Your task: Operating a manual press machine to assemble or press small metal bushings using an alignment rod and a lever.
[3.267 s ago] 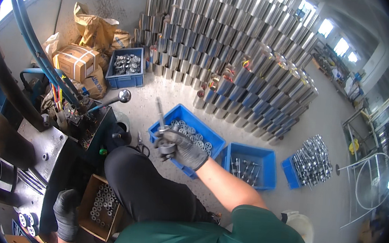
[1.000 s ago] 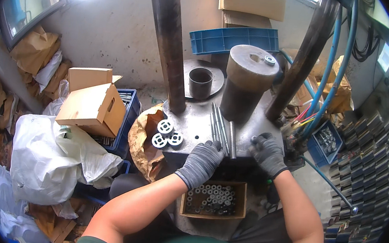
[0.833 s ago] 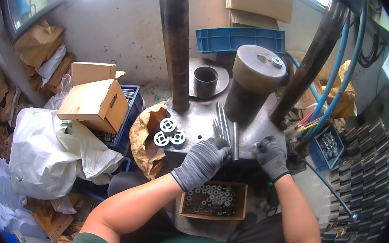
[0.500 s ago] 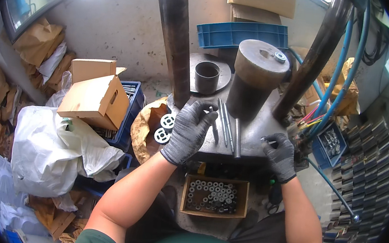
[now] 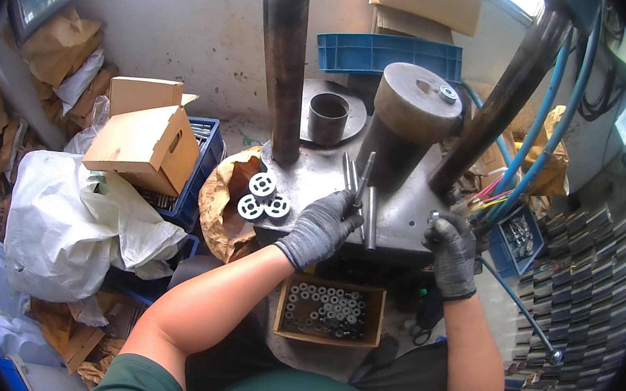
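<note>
Both my hands wear grey knit gloves. My left hand is closed around a slim metal rod, which tilts up out of its fingers over the steel press table. Beside it lie another thin rod and a thicker steel pin. At the table's right edge my right hand pinches a small shiny metal piece, too small to name exactly. Beyond the rods stands a large steel cylinder with a small ring on top. Three round slotted discs sit at the table's left corner.
Two dark steel columns rise from the table. A cardboard box of small rings stands below its front edge. A brown paper sack and blue crates are at left; blue hoses and stacked metal parts at right.
My left hand has moved right and down to the rods and taken hold of one. My right hand has turned more upright, its small metal piece showing more clearly. The whole view has shifted slightly.
</note>
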A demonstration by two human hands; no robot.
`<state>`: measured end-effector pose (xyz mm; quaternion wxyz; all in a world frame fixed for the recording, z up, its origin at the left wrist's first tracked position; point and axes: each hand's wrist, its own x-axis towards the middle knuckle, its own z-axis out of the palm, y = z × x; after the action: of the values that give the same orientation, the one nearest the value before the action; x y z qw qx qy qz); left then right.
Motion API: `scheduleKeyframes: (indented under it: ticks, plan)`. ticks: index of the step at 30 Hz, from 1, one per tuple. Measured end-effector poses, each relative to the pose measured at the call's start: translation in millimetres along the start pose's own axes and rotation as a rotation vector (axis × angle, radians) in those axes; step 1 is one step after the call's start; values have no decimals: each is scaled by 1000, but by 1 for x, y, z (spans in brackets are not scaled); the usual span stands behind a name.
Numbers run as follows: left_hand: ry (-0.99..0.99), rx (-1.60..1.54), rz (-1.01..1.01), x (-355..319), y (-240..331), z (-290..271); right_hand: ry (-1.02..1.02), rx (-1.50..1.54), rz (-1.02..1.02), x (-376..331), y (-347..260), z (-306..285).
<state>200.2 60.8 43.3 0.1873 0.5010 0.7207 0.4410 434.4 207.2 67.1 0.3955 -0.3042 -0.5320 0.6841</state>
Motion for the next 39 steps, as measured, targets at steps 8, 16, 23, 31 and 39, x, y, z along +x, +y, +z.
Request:
scheduleKeyframes:
  ticks: [8,16,23,31,39]
  plan:
    - [-264,80,106,-43,37,7,-17,125,24,-28,-18,24]
    - [-360,196,177,-50,35,7,-117,36,5,-35,-18,20]
    - [-316,138,223,-49,36,2,-232,-115,11,-36,-15,23]
    - [-319,163,190,-51,38,0,-214,-190,156,-49,-15,39]
    - [-278,107,195,-53,37,0,-254,-415,-53,-53,-14,42]
